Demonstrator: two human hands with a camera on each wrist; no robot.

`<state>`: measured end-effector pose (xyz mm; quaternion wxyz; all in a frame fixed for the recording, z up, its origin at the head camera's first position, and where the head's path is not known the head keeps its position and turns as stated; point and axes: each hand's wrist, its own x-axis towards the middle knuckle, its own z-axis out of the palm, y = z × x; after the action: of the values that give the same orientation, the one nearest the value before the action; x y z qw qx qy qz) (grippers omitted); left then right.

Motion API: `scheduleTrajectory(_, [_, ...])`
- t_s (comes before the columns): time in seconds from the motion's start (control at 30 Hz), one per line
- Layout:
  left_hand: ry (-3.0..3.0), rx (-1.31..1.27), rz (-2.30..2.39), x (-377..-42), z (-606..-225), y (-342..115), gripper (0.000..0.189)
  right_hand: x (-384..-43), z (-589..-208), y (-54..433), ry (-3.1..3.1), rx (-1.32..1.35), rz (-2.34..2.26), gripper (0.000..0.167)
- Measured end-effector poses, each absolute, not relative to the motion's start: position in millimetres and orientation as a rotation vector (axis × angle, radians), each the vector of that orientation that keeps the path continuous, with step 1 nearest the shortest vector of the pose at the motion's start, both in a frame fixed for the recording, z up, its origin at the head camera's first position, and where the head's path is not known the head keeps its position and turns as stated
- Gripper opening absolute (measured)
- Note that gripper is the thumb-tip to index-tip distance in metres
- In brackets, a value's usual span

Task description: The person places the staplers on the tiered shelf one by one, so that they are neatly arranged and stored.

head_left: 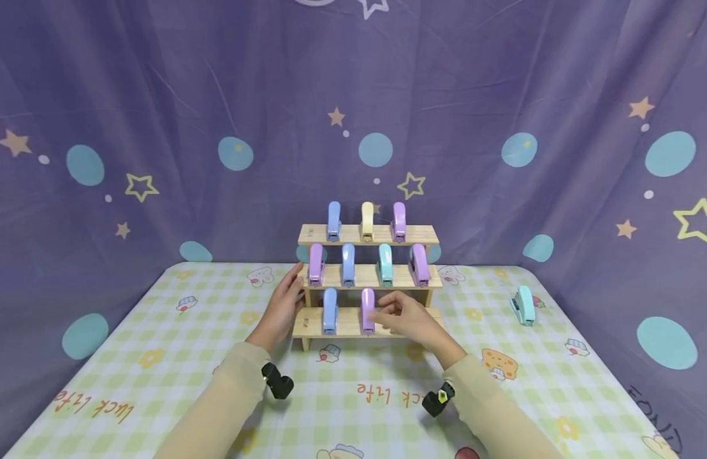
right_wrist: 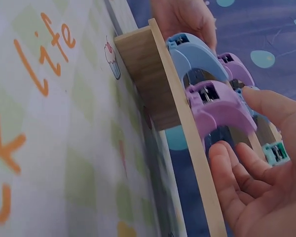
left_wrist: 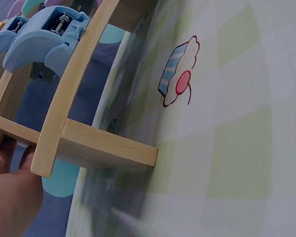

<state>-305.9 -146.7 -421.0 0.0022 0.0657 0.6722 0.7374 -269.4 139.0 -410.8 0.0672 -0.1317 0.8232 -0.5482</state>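
Note:
A three-tier wooden display rack [head_left: 353, 328] stands on the table with staplers on each tier. My left hand [head_left: 281, 309] grips its left side at the middle tier, fingers [left_wrist: 6, 157] curled round the wooden side piece. On the bottom tier are a blue stapler [head_left: 329, 312] and a purple stapler [head_left: 367, 309]. Beside that purple one is my right hand [head_left: 409, 320], thumb [right_wrist: 266, 102] and loosely bent fingers [right_wrist: 224, 165] spread apart around its right side. The hand holds nothing.
Several blue, purple and teal staplers fill the middle tier, including a teal stapler [head_left: 385, 264]. The top tier bears blue, yellow [head_left: 367, 220] and purple ones. Another teal stapler [head_left: 524, 306] stands alone on the checked tablecloth [head_left: 175, 370] at right. A purple curtain [head_left: 284, 83] hangs behind.

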Motion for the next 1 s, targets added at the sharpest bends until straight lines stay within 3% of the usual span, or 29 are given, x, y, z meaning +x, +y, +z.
scheduleTrajectory(0.33, [2.122, 0.22, 2.305, -304, -421, -147, 0.053, -264, -409, 179, 2.472, -0.488, -1.601, 0.046])
scheduleTrajectory(0.77, [2.129, 0.198, 2.3, -303, -421, -147, 0.053, -261, -405, 255, 2.64, -0.379, -1.519, 0.036])
scheduleTrajectory(1.0, [2.133, 0.187, 2.293, -302, -420, -147, 0.052, -262, -401, 301, 2.754, -0.238, -1.503, 0.043])
